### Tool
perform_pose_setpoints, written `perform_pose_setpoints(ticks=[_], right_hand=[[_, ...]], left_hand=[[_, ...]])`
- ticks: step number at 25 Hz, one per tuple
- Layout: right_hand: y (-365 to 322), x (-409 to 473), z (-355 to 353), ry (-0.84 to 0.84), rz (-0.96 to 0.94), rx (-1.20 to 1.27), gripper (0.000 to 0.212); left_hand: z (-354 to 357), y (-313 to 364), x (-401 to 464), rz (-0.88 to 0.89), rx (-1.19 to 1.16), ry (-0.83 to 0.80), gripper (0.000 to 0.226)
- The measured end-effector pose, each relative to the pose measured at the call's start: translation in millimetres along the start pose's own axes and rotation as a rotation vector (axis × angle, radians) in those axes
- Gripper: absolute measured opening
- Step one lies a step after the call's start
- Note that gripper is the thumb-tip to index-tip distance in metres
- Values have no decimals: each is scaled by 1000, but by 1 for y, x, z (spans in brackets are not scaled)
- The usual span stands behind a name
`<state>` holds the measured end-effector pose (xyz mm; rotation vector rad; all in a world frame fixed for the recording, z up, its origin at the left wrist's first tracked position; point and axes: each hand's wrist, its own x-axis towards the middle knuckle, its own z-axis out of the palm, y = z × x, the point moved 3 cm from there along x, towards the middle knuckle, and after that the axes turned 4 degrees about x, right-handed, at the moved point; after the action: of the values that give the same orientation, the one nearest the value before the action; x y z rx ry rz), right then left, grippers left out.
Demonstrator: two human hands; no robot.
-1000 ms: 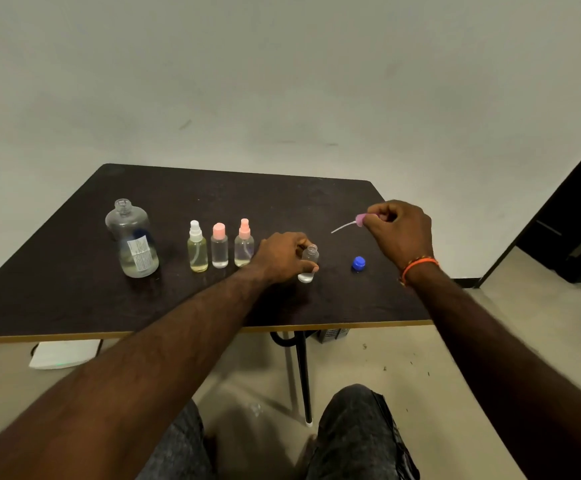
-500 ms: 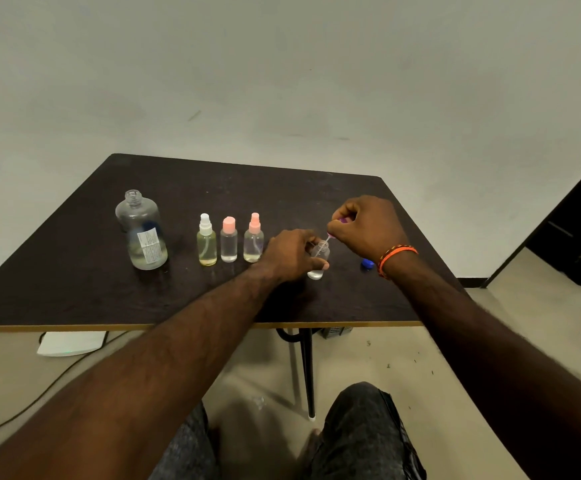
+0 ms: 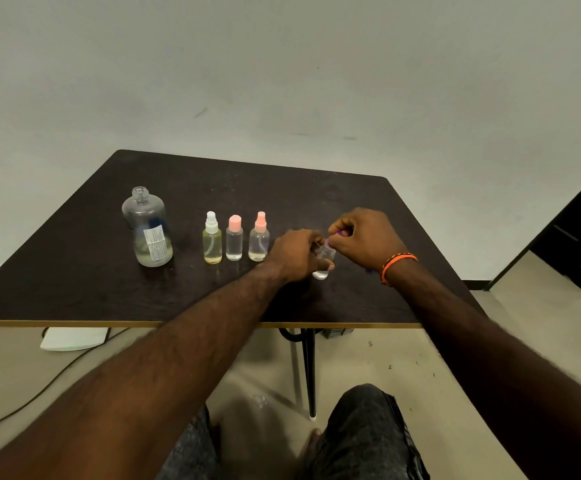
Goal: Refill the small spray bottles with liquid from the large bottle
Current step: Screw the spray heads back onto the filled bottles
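Recapping fourth bottle (image 3: 323,261) at 3 o'clock of row: my left grip (image 3: 296,254) holds it, right grip (image 3: 363,237) pinches sprayer (image 3: 338,234). Next: twist tight.

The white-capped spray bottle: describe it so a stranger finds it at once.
On the dark table, right of the large uncapped bottle, three small bottles stand in a row. The white-capped spray bottle is the leftmost. It alone has a white top and yellowish liquid; its neighbours have pink tops.
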<state>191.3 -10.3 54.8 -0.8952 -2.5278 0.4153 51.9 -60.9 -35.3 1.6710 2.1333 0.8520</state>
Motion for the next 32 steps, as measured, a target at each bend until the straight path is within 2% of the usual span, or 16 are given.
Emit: perform_pose_setpoints(ticks=[6, 10, 13, 15, 17, 18, 20, 22, 24, 26, 28, 30, 32], right_hand=[[11, 7, 20, -124, 43, 7, 28], [15, 11, 25, -60, 156, 37, 9], [21, 10, 29, -9, 231, 52, 28], [23, 6, 31, -48, 222, 85, 40], [23, 2, 31, -116, 157, 172, 64], [23, -1, 30, -118, 111, 202, 65], [21, -5, 27, -40, 41, 174, 53], [23, -4, 25, 41, 71, 100, 45], [25, -6, 27, 45, 125, 102, 57], [26, -8, 31, -3, 135, 234, 65], [26, -8, 32, 12, 113, 270, 56], [28, -7, 30, 100, 132, 153, 47], [30, -10, 30, 122, 148, 146, 54]], left_hand=[[4, -3, 2, 10, -23, -6, 42], [3, -2, 2, 4, -24, 0, 41], [3, -1, 2, 19, -23, 7, 33], [3, 0, 1, 21, -27, -3, 26], [3, -1, 1, 25, -42, -12, 23], [3, -1, 0, 25, -51, -11, 25], [3, 1, -2, 16, -65, -5, 31], [1, 1, -3, 9, -68, 0, 28], [1, 1, -3, 17, -67, -4, 24], [1, 2, -4, 15, -71, -3, 23], [1, 2, -5, 0, -70, 4, 28], [2, 2, -5, 0, -63, 4, 27], [2, 2, -5, 10, -53, 5, 24]])
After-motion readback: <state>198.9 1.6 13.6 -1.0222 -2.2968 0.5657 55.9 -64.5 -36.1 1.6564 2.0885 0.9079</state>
